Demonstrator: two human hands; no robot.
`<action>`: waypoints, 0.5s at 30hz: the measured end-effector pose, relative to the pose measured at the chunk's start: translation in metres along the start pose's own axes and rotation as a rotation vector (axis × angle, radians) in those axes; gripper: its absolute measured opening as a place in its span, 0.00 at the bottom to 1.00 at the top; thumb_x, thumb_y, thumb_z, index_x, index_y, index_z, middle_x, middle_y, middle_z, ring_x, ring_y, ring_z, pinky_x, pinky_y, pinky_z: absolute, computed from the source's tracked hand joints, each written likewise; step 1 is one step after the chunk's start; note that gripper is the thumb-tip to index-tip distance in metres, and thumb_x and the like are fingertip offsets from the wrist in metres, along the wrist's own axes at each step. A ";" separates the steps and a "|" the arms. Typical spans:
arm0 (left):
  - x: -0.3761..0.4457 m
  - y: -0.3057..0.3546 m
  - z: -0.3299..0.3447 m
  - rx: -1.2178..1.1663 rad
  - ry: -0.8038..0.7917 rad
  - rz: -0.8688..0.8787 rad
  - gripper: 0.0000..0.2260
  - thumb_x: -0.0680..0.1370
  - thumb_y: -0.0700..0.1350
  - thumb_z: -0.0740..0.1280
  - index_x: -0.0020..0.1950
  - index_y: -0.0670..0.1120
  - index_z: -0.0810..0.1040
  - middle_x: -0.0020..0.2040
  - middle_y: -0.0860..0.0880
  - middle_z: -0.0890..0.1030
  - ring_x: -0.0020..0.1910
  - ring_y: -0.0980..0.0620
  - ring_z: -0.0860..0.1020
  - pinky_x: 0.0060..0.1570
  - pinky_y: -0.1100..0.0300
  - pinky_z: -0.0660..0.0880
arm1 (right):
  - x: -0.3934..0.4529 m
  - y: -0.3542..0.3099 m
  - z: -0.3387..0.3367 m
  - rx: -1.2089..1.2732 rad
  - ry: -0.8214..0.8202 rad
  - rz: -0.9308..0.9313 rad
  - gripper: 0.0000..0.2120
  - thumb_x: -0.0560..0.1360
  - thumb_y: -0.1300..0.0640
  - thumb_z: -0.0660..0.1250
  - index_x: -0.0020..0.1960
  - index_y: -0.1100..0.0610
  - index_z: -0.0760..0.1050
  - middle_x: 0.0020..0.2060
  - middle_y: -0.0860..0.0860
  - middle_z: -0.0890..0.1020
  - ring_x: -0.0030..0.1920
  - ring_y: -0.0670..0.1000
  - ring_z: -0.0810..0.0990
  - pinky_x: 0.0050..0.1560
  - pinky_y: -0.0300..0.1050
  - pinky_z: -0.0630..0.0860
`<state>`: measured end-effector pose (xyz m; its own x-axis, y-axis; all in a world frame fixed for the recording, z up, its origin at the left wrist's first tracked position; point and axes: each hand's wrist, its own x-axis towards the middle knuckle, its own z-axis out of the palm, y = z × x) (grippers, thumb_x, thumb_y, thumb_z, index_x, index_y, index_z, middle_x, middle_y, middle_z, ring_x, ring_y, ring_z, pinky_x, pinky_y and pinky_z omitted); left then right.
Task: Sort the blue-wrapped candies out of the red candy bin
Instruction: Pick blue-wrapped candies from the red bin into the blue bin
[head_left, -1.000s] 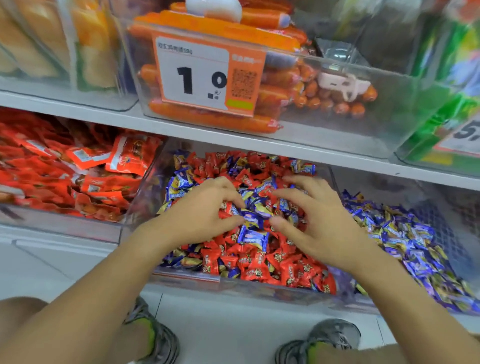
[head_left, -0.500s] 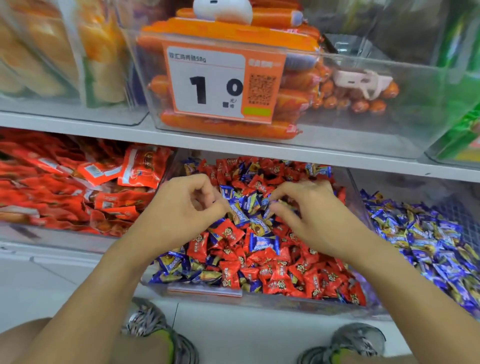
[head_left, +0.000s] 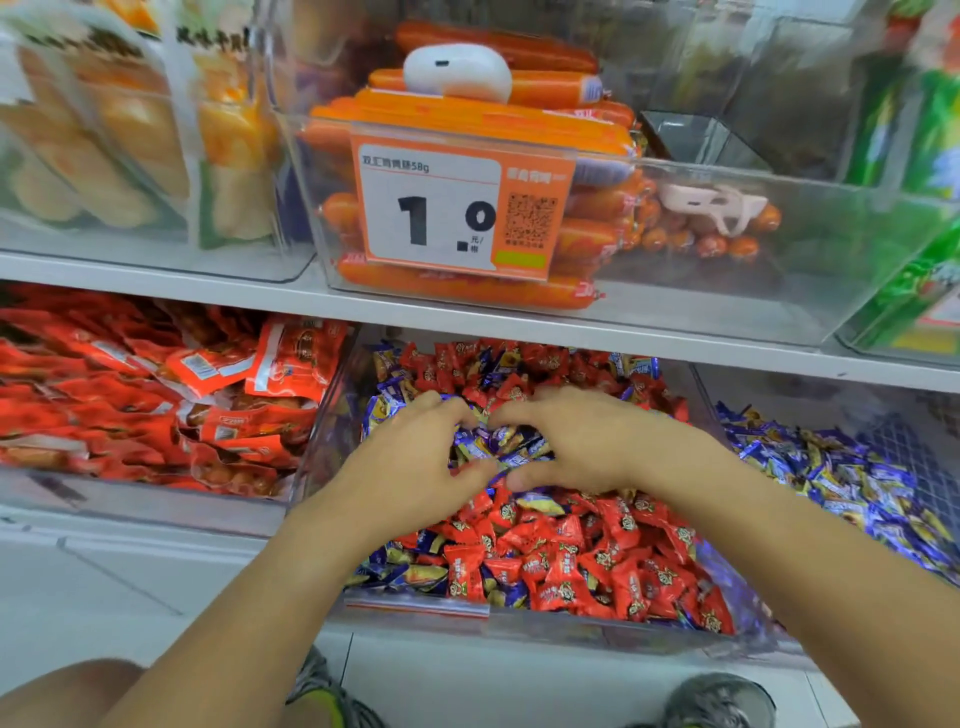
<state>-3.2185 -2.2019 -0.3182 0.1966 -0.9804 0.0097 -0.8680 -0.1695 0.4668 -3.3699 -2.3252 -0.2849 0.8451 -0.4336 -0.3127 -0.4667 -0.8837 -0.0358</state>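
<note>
A clear bin (head_left: 561, 631) on the lower shelf holds red-wrapped candies (head_left: 597, 551) with blue-wrapped candies (head_left: 501, 448) mixed in. My left hand (head_left: 415, 462) and my right hand (head_left: 582, 441) lie in the middle of the bin, facing each other. Their fingers and thumbs curl round one gathered cluster of blue-wrapped candies, fingertips nearly meeting over it. More blue ones (head_left: 410, 574) lie at the bin's front left corner and along its far left side.
To the right, a neighbouring bin (head_left: 857, 478) is full of blue candies. On the left, another bin holds red snack packets (head_left: 171, 400). The shelf edge (head_left: 467, 319) above carries a sausage bin with an orange price tag (head_left: 457, 208). My shoes (head_left: 722, 699) show below.
Both hands have drawn closer together and raked the blue candies into one cluster between them. The view has shifted so the bin sits lower and farther right.
</note>
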 end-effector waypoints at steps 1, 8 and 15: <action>0.000 -0.002 0.002 0.037 -0.034 0.000 0.20 0.75 0.62 0.66 0.63 0.55 0.72 0.47 0.57 0.67 0.44 0.57 0.72 0.44 0.60 0.67 | 0.000 0.003 0.000 0.024 0.013 -0.007 0.31 0.75 0.37 0.67 0.74 0.42 0.63 0.57 0.52 0.76 0.59 0.54 0.73 0.47 0.44 0.64; 0.002 -0.009 -0.004 -0.146 -0.002 0.017 0.13 0.72 0.56 0.74 0.52 0.56 0.76 0.48 0.55 0.68 0.43 0.56 0.74 0.44 0.62 0.70 | -0.015 0.016 0.001 0.285 0.204 -0.026 0.17 0.78 0.44 0.67 0.65 0.45 0.74 0.33 0.29 0.76 0.35 0.28 0.72 0.38 0.32 0.64; 0.004 -0.011 -0.013 -0.334 0.097 0.003 0.11 0.71 0.55 0.76 0.45 0.56 0.75 0.44 0.58 0.76 0.32 0.63 0.73 0.33 0.65 0.65 | -0.029 0.026 0.003 0.651 0.280 0.008 0.16 0.77 0.45 0.68 0.64 0.43 0.74 0.59 0.31 0.74 0.54 0.22 0.70 0.56 0.18 0.63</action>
<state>-3.2019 -2.2031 -0.3118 0.2503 -0.9642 0.0879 -0.6744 -0.1085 0.7304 -3.4075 -2.3352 -0.2801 0.8355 -0.5459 -0.0629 -0.4606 -0.6331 -0.6222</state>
